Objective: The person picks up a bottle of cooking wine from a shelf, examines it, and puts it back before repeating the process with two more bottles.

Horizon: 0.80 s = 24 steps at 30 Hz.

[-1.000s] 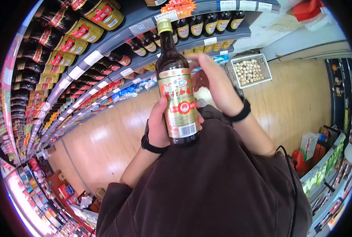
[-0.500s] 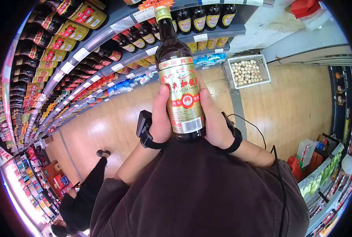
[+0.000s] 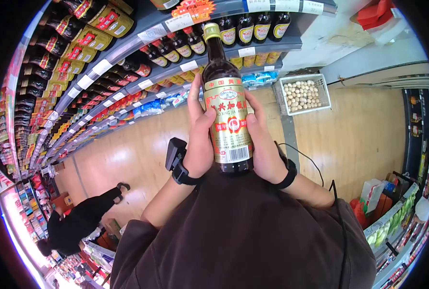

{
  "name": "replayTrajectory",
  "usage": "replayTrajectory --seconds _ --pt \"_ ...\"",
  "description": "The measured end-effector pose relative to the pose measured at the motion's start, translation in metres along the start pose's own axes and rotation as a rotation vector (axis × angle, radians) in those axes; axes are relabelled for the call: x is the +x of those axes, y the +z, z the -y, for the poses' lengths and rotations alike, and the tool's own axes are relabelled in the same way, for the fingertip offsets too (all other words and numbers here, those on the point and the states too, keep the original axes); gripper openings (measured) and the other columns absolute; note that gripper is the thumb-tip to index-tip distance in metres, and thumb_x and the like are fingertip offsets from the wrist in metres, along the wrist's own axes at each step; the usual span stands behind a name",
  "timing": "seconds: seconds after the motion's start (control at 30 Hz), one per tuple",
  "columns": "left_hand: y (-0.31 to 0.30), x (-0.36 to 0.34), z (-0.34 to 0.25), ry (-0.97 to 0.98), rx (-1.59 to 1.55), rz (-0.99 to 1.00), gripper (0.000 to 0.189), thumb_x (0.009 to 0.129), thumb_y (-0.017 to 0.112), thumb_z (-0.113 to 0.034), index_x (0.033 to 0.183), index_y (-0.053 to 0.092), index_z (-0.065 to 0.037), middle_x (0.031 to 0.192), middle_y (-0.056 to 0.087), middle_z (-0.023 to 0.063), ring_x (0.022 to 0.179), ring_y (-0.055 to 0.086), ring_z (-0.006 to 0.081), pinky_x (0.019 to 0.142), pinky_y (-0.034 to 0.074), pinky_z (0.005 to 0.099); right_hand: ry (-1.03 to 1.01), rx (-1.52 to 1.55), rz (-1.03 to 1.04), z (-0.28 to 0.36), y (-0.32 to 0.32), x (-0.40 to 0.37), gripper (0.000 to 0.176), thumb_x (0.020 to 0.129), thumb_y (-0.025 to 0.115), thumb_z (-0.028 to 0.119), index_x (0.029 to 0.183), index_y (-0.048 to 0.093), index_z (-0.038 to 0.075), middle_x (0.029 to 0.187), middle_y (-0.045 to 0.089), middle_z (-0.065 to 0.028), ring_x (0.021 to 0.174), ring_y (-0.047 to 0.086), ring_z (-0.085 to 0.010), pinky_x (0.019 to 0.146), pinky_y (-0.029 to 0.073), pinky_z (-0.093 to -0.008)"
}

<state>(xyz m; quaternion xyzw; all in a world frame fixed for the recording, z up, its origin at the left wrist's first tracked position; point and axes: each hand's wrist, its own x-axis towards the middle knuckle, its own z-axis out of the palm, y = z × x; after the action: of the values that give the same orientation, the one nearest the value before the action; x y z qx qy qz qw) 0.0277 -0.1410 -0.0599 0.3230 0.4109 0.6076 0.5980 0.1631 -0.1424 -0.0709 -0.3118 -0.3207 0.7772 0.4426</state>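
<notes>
A dark glass bottle of cooking wine (image 3: pixel 231 115) with a gold cap and a gold-and-red label is held upright in front of my chest. My left hand (image 3: pixel 201 130) grips its left side, thumb on the label's edge and fingers reaching up behind. From the other side my right hand (image 3: pixel 263 139) clasps the bottle, thumb along the label. The label and its barcode face me. Fingers behind the glass are partly hidden. Both wrists wear black straps.
Curved shelves (image 3: pixel 142 84) full of bottles and packets run along the left and ahead. A white crate (image 3: pixel 303 94) of eggs stands on the floor ahead right. A person in black (image 3: pixel 82 221) is at lower left. A vegetable display (image 3: pixel 392 216) lies at right.
The bottle has shifted slightly right and down, and its cap sits lower in view. My left fingers now show beside its neck. The person in black has moved further left.
</notes>
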Motion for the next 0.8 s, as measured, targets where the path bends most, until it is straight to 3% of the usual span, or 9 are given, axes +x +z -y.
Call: replayTrajectory --seconds 0.1,0.33,0.47,0.53,0.57,0.63,0.8 --pt "-0.006 0.000 0.001 0.026 0.021 -0.043 0.074 0.097 0.045 -0.021 0.160 0.008 -0.011 0.158 0.025 0.0156 0.139 0.039 0.0246 0.114 0.035 0.0375 -0.014 -0.052 0.060 0.003 0.002 0.001 0.058 0.109 0.034 0.033 0.158 0.013 0.010 0.150 0.033 -0.0127 0.136 0.038 -0.0188 0.113 0.033 -0.0340" --pt "-0.011 -0.003 -0.007 0.029 0.001 -0.059 0.071 0.097 0.043 -0.022 0.159 0.010 -0.011 0.156 0.028 0.0145 0.138 0.041 0.0244 0.113 0.036 0.0379 -0.027 -0.023 0.142 0.004 0.003 0.005 0.061 0.105 0.033 0.018 0.159 0.008 0.004 0.161 0.021 -0.0142 0.145 0.027 -0.0206 0.118 0.025 -0.0345" --pt "-0.011 -0.003 -0.012 0.030 0.002 -0.063 0.071 0.097 0.043 -0.020 0.159 0.010 -0.011 0.156 0.028 0.0142 0.138 0.041 0.0242 0.113 0.036 0.0379 -0.044 -0.171 0.131 0.005 0.009 0.005 0.061 0.105 0.032 0.018 0.159 0.008 0.003 0.161 0.021 -0.0154 0.147 0.025 -0.0222 0.119 0.022 -0.0346" --pt "-0.010 -0.004 -0.014 0.039 -0.021 -0.047 0.071 0.097 0.043 -0.019 0.159 0.009 -0.011 0.156 0.028 0.0139 0.138 0.041 0.0241 0.113 0.036 0.0377 -0.060 -0.189 0.121 0.002 0.009 0.005 0.069 0.104 0.040 0.034 0.159 0.012 0.004 0.163 0.019 -0.0123 0.148 0.025 -0.0223 0.120 0.022 -0.0364" --pt "-0.010 -0.004 -0.015 0.044 -0.042 -0.031 0.071 0.097 0.043 -0.018 0.159 0.009 -0.011 0.157 0.027 0.0137 0.138 0.041 0.0239 0.112 0.036 0.0375 -0.060 -0.191 0.123 0.002 0.009 0.005 0.069 0.104 0.040 0.034 0.159 0.012 0.004 0.163 0.019 -0.0123 0.148 0.025 -0.0223 0.120 0.022 -0.0364" --pt "-0.013 -0.005 -0.015 0.028 -0.046 -0.013 0.071 0.097 0.043 -0.018 0.159 0.009 -0.012 0.157 0.026 0.0133 0.137 0.041 0.0239 0.112 0.036 0.0372 -0.121 -0.234 0.129 0.001 0.009 0.006 0.060 0.105 0.031 0.017 0.158 0.010 -0.001 0.162 0.020 -0.0188 0.148 0.022 -0.0249 0.120 0.018 -0.0348" --pt "-0.019 -0.001 -0.012 0.059 -0.024 -0.036 0.069 0.097 0.041 -0.019 0.159 0.011 -0.011 0.158 0.026 0.0131 0.138 0.040 0.0238 0.112 0.036 0.0374 -0.124 -0.257 0.122 -0.001 0.009 0.009 0.060 0.105 0.031 0.017 0.158 0.011 -0.001 0.162 0.019 -0.0192 0.149 0.021 -0.0251 0.120 0.018 -0.0350"
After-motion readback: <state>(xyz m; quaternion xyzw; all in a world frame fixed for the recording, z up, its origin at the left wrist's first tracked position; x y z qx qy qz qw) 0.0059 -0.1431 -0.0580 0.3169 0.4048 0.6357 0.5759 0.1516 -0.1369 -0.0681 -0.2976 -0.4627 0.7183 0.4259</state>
